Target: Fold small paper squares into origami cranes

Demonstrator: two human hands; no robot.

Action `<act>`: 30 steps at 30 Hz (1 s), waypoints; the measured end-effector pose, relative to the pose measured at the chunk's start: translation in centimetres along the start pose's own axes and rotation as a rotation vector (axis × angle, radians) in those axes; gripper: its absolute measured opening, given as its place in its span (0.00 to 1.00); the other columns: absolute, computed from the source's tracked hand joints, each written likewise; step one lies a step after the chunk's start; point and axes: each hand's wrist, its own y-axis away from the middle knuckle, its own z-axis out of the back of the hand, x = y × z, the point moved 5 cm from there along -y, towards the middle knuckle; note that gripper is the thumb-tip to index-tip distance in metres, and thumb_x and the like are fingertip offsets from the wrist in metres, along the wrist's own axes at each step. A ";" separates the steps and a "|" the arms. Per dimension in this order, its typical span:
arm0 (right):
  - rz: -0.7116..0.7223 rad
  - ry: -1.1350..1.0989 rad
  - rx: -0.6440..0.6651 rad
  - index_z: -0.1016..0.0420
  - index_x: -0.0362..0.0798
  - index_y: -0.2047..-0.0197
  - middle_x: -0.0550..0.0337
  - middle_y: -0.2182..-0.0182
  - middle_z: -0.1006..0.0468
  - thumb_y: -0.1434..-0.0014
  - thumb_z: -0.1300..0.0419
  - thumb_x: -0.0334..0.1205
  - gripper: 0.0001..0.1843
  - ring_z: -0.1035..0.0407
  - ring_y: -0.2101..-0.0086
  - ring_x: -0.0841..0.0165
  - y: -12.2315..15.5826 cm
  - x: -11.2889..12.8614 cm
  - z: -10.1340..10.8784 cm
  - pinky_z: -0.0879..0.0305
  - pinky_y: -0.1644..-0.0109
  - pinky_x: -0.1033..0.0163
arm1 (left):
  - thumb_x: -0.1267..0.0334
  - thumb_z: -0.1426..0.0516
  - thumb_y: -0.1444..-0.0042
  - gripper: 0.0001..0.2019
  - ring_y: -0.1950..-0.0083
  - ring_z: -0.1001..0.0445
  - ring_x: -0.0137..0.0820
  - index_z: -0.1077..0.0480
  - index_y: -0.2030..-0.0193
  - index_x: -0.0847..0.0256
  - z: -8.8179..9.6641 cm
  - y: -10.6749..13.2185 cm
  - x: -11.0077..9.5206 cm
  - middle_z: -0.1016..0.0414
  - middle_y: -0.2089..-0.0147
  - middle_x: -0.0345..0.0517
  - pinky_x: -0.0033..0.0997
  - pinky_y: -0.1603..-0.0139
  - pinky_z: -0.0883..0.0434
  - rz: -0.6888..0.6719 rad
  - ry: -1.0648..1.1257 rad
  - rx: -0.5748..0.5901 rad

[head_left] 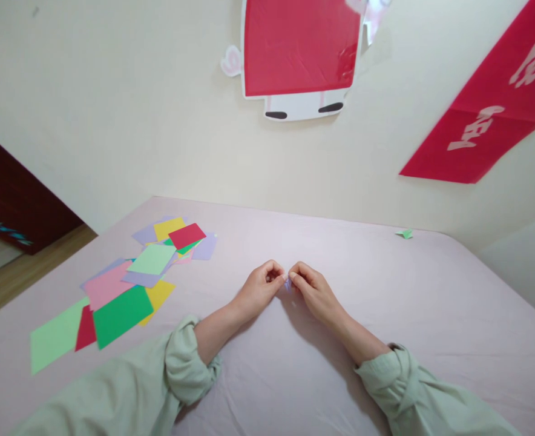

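Observation:
Both hands meet above the middle of the table, fingertips nearly touching. Between them is a small folded piece of purple paper [288, 283], mostly covered by the fingers. My left hand [264, 289] pinches its left side with thumb and forefinger. On its right side my right hand [310, 289] closes in a similar pinch. The exact shape of the folded paper is too small to make out.
Loose coloured paper sheets, among them a green sheet [123, 316] and a pink sheet [108, 286], overlap on the table's left. A small folded green paper [404, 234] lies near the far right edge. Behind the pale-covered table [431, 315] rises a wall [158, 121].

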 end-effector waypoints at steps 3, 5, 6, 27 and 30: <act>0.007 0.013 -0.003 0.37 0.49 0.73 0.67 0.78 0.38 0.40 0.49 0.40 0.11 0.43 0.74 0.71 0.0 -0.1 -0.2 0.47 0.69 0.66 | 0.62 0.44 0.49 0.06 0.69 0.38 0.26 0.35 0.71 0.61 0.0 0.0 -0.2 0.36 0.73 0.36 0.26 0.66 0.39 -0.010 -0.004 0.000; 0.006 0.020 -0.012 0.38 0.49 0.74 0.68 0.79 0.38 0.40 0.49 0.40 0.11 0.43 0.75 0.71 -0.1 -0.2 -0.4 0.47 0.70 0.66 | 0.63 0.44 0.50 0.05 0.69 0.38 0.26 0.35 0.72 0.61 0.0 -0.1 -0.2 0.36 0.73 0.36 0.26 0.66 0.39 -0.022 -0.016 -0.012; 0.002 0.022 -0.021 0.39 0.49 0.74 0.68 0.79 0.39 0.40 0.49 0.40 0.11 0.43 0.75 0.71 -0.1 -0.3 -0.4 0.47 0.70 0.66 | 0.64 0.44 0.50 0.05 0.69 0.38 0.26 0.35 0.72 0.61 0.0 -0.2 -0.1 0.36 0.73 0.36 0.26 0.66 0.39 -0.021 -0.021 -0.019; -0.041 -0.062 -0.076 0.38 0.49 0.74 0.67 0.80 0.36 0.40 0.47 0.47 0.14 0.41 0.77 0.72 -0.7 -1.0 -0.2 0.44 0.71 0.65 | 0.55 0.47 0.43 0.11 0.78 0.39 0.24 0.36 0.69 0.61 -0.2 0.0 0.3 0.38 0.78 0.34 0.25 0.75 0.39 0.068 -0.034 -0.019; -0.067 -0.075 -0.068 0.37 0.49 0.75 0.66 0.80 0.34 0.39 0.49 0.48 0.16 0.40 0.77 0.71 -0.6 -1.1 -0.1 0.43 0.71 0.65 | 0.60 0.45 0.45 0.08 0.72 0.33 0.26 0.34 0.61 0.61 -0.3 0.3 -0.2 0.30 0.69 0.38 0.26 0.70 0.35 -0.001 -0.070 -0.046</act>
